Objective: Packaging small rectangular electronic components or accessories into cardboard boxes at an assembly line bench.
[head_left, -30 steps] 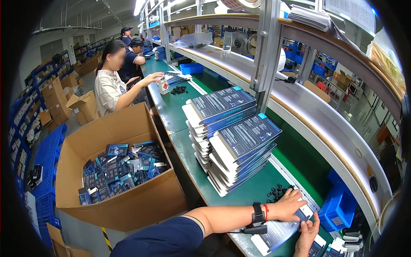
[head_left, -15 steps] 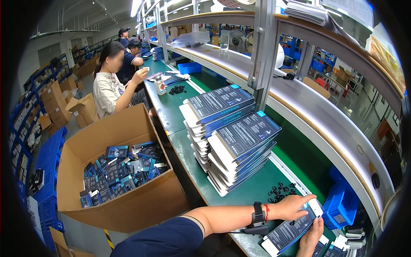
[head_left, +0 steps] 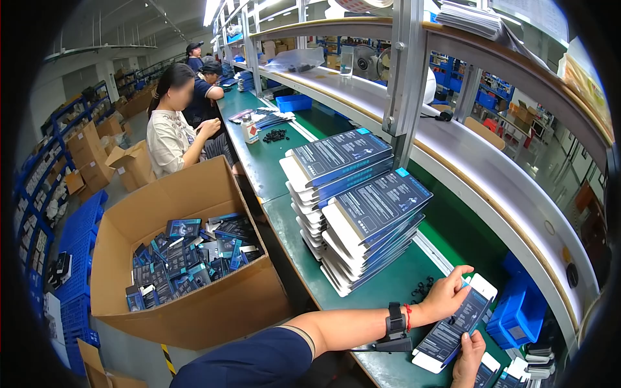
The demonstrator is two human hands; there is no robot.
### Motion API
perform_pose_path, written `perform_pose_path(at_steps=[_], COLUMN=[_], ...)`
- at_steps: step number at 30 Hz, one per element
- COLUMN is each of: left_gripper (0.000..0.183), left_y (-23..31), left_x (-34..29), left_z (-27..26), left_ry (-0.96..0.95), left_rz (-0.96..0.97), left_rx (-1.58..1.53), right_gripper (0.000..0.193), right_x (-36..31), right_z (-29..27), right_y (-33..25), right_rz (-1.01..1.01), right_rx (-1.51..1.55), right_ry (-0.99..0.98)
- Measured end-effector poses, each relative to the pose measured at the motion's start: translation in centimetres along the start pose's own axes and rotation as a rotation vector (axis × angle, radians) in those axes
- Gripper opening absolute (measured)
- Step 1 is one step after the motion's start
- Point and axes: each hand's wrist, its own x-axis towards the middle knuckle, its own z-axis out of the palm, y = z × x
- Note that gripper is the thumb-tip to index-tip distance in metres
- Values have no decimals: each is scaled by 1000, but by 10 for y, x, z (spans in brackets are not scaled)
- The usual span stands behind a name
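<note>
Carton point(head_left: 450, 330): now swung steeper near bench point(head_left: 386, 289) front edge, exposing end flap point(head_left: 484, 285); pinched in right hand point(head_left: 470, 357), touched by left hand point(head_left: 445, 297), left grip unclear.

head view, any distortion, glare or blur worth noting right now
Head view: fisheye bends the white shelf into an arc, with black corners; in the head view, the ceiling lamp burns out to white; also in the head view, the carton in the right hand looks fairly sharp, while the small black parts run together.
</note>
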Motion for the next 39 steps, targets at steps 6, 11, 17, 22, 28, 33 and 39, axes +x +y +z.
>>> perform_pose_path(at_steps=[6,11,17,22,28,33,39], left_gripper=[43,40,35,32,26,23,20], left_y=[3,2,1,1,0,0,0], left_x=[-4,-4,-3,-4,-4,-4,-3], left_z=[2,1,3,3,3,2,2], left_ry=[-57,-66,-44,-22,-22,-23,-31], left_rz=[42,53,86,116,132,129,140], left_rx=[46,55,54,68,75,83,83], right_gripper=[29,28,28,28,28,27,25], right_x=[1,1,1,0,-1,0,1], right_z=[-1,2,1,2,5,4,4], right_y=[2,-1,-1,-2,-3,-3,-2], right_rz=[19,14,24,30,23,20,21], right_rx=[-13,-14,-22,-1,-10,-14,-14], right_ry=[-12,-27,-24,-34,-26,-29,-24])
